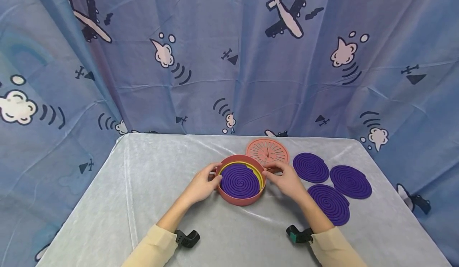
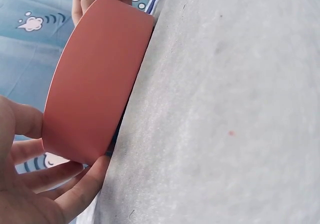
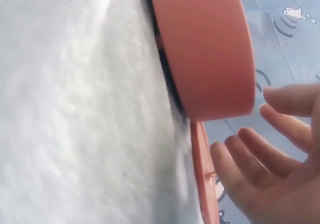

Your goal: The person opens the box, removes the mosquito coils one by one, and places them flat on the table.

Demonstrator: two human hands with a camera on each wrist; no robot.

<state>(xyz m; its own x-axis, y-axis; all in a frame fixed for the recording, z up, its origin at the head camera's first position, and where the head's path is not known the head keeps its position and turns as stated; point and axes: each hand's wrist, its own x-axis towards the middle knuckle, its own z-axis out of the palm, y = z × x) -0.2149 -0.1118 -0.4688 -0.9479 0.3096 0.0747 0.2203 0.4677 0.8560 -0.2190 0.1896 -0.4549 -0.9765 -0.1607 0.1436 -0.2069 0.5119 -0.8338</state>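
A round terracotta mosquito coil box [image 1: 241, 201], without a cover on it, is between my two hands over the table. Inside it lies a purple mosquito coil [image 1: 239, 181], with a yellow edge [image 1: 259, 175] showing around part of it. My left hand [image 1: 201, 184] grips the box's left side, thumb at the rim and fingers curved around the outer wall [image 2: 97, 79]. On the other side, my right hand [image 1: 285, 178] is held close to the wall. The right wrist view shows a small gap between its loosely bent fingers [image 3: 255, 151] and the box.
Behind the box lies a slotted terracotta lid [image 1: 259, 147] with a small prong in its middle. Three more purple coils [image 1: 311, 167] lie at the right. A patterned blue curtain [image 1: 201, 59] hangs along the back of the pale cloth-covered table [image 1: 161, 171].
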